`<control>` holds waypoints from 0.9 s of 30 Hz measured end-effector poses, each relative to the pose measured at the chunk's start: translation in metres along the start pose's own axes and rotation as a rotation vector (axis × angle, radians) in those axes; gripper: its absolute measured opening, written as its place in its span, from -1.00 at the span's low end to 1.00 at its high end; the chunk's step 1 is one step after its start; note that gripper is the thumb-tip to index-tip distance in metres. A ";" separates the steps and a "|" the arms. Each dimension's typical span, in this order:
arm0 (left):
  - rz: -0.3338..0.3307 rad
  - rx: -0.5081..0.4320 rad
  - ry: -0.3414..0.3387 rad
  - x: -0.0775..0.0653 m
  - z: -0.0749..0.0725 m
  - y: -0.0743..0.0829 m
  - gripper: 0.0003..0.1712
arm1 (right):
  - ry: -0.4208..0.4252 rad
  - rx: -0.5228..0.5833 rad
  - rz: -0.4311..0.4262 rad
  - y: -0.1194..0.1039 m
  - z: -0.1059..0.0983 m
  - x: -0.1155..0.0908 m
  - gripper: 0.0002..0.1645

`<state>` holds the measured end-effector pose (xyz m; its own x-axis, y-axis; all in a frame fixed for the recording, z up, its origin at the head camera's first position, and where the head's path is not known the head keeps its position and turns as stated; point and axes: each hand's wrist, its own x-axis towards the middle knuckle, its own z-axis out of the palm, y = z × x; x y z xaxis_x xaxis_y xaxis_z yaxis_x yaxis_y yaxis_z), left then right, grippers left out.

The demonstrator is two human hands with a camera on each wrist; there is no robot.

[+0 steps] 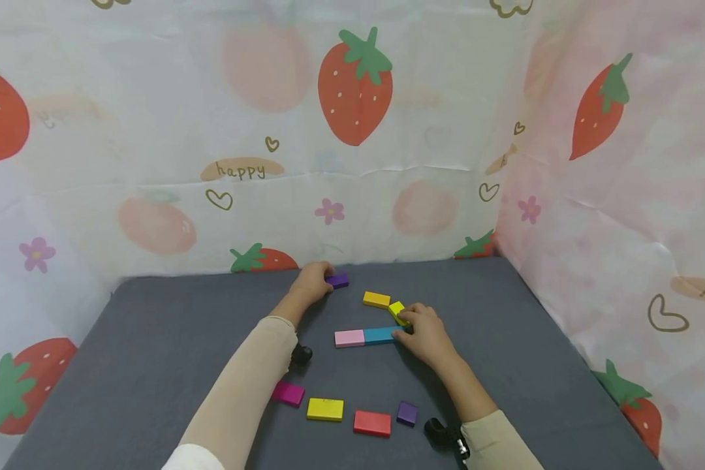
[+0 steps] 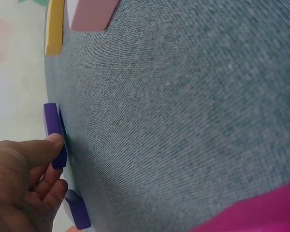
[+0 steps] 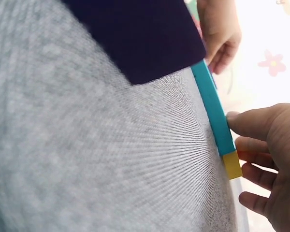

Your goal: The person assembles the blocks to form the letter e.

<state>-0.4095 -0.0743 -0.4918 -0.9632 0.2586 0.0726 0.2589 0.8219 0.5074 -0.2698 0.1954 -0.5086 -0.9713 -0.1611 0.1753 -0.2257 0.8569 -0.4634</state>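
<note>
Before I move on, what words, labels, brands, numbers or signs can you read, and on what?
"happy": back-sheet orange patch.
"h", rest unclear: corner orange patch.
"h", next letter cut off: right-sheet orange patch.
Faint mark at left: too blurred to read.
Blocks: nothing readable.

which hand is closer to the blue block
Right. The right hand is at the right end of the blue block; the left hand is farther back and left, holding a purple block.
</note>
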 end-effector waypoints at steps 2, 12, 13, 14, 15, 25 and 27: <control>0.004 -0.017 0.001 -0.001 -0.002 0.000 -0.57 | -0.001 -0.001 0.000 0.000 0.000 0.000 -0.49; 0.056 -0.072 -0.003 -0.005 -0.012 -0.002 -0.59 | -0.001 0.007 -0.011 -0.001 0.000 0.001 -0.48; 0.069 -0.077 -0.007 -0.005 -0.012 -0.002 -0.59 | 0.000 0.007 -0.013 -0.001 0.000 0.001 -0.48; 0.078 -0.083 -0.013 -0.006 -0.013 -0.002 -0.59 | -0.001 0.006 -0.013 -0.001 0.000 0.001 -0.48; 0.086 -0.090 -0.020 -0.008 -0.013 -0.001 -0.59 | -0.001 0.006 -0.013 -0.001 0.000 0.001 -0.48; 0.106 -0.110 -0.081 -0.021 -0.009 0.006 -0.62 | -0.012 0.005 -0.005 0.000 0.000 0.000 -0.48; 0.110 -0.115 -0.081 -0.023 -0.008 0.007 -0.62 | -0.007 0.003 -0.010 0.000 0.000 0.000 -0.49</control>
<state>-0.3860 -0.0785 -0.4828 -0.9194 0.3876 0.0664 0.3481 0.7238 0.5957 -0.2694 0.1955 -0.5085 -0.9696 -0.1728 0.1734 -0.2352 0.8538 -0.4644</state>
